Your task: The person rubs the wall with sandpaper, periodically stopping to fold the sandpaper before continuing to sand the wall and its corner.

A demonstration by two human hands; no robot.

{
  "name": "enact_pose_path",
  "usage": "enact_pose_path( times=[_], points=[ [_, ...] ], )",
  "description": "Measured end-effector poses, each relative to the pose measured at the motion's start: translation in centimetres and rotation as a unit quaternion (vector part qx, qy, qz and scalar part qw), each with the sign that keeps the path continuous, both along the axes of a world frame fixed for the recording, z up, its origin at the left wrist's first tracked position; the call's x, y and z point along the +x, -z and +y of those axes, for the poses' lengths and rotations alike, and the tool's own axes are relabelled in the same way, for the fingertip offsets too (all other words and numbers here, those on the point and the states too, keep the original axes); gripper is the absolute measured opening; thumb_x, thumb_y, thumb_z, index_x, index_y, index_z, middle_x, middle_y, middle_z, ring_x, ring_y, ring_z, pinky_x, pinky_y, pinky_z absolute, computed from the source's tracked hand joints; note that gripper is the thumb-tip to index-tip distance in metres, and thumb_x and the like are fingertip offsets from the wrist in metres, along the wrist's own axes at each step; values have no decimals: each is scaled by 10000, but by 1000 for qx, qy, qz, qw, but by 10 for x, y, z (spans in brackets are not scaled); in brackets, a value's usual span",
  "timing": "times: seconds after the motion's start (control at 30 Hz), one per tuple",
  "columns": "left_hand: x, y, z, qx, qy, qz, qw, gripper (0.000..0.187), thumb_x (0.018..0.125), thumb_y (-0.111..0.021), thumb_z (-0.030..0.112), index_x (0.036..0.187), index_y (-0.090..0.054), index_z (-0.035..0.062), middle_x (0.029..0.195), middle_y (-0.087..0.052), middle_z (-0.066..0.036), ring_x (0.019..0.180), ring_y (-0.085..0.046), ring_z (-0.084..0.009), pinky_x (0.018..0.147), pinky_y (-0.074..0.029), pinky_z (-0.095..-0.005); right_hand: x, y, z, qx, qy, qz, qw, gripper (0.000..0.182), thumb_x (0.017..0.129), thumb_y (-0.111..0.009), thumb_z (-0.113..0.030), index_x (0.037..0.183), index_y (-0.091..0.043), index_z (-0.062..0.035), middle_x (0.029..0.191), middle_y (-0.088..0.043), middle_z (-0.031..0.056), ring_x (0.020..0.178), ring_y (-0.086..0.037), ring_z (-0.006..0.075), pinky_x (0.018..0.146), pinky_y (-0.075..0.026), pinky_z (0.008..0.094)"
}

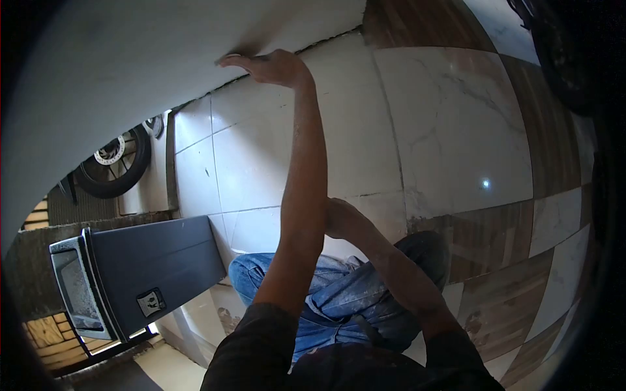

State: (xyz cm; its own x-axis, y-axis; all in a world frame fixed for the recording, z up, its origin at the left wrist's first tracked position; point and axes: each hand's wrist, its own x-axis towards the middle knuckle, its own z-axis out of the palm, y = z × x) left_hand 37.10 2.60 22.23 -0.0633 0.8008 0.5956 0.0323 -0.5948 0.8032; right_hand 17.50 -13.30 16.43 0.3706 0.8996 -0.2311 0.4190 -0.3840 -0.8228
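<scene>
My left hand (274, 68) is stretched far forward against the pale wall (150, 58), low down near its bottom edge. Its fingers are pressed together and point left. A thin greyish edge shows at the fingertips, too small to name, and a dark shadow falls on the wall beside it. My right hand (345, 219) is bent in close to my left forearm, above my knees. The forearm covers its fingers, so whether they grip anything is hidden.
Glossy white floor tiles (254, 163) run along the wall, with brown wood-look tiles (482, 241) to the right. At left lies or stands a grey bin-like container (156, 267). Behind it is a motorcycle wheel (117, 163). My dusty jeans (345, 300) show below. A dark object (561, 58) sits upper right.
</scene>
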Motion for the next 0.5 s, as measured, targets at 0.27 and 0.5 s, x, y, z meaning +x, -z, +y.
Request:
enact_pose_path(
  times=[0.27, 0.5],
  points=[
    [-99, 12, -26, -160, 532, 179, 812, 477, 808, -496, -7, 1280, -456, -69, 1113, -610, -155, 1029, -585, -238, 908, -441, -320, 70, 9, -31, 117, 451, -29, 885, 653, 899, -560, -364, 1360, -315, 28, 1279, -465, 297, 1193, -485, 370, 971, -416, 420],
    [-178, 4, -34, -196, 682, 282, 646, 543, 812, -528, -21, 1344, -416, -6, 1194, -569, -151, 1119, -536, -226, 963, -416, -344, 76, -3, -28, 303, 291, 251, 872, 589, 859, -651, -343, 1272, -450, 26, 1136, -600, 182, 1017, -597, 207, 832, -488, 301]
  ],
)
